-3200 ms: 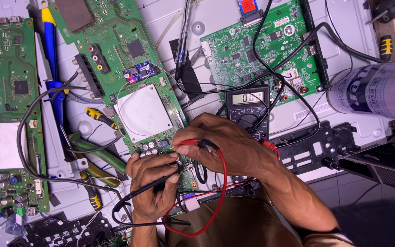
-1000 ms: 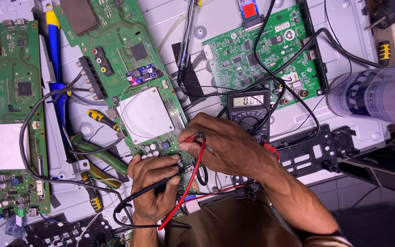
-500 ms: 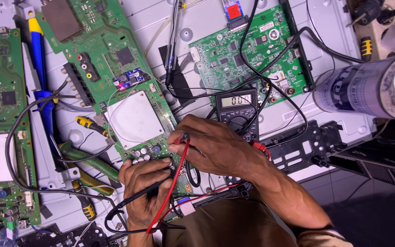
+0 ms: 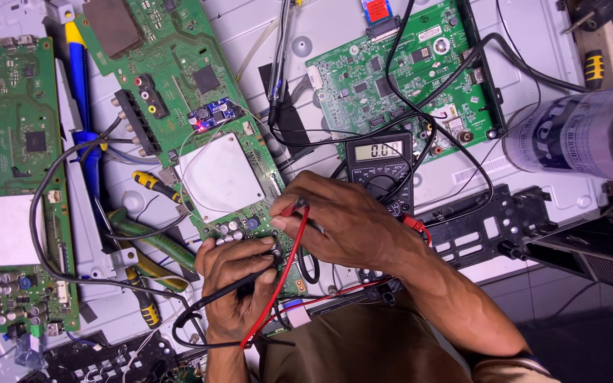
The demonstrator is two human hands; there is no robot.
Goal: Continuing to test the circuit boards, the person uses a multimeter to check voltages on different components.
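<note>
1. We hold the red probe (image 4: pixel 299 213) in our right hand (image 4: pixel 342 223), pinched like a pen so its tip meets the green board (image 4: pixel 179 92).
2. Our left hand (image 4: pixel 239 284) grips the black probe (image 4: pixel 250 280) low on that board.
3. The meter (image 4: pixel 379 170) lies just beside our right hand, screen up so we can read it.

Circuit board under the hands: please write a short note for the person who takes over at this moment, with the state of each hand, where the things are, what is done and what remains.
Left hand: holds the black probe, tip on the lower end of the green circuit board.
Right hand: holds the red probe, tip at the same area of the board, near the small round capacitors.
Meter: lies just behind the right hand, display lit, both leads running to it.
Done: both probes are placed on the board.
Left: whether the reading has settled cannot be told. Other boards and pliers lie to the left.
</note>
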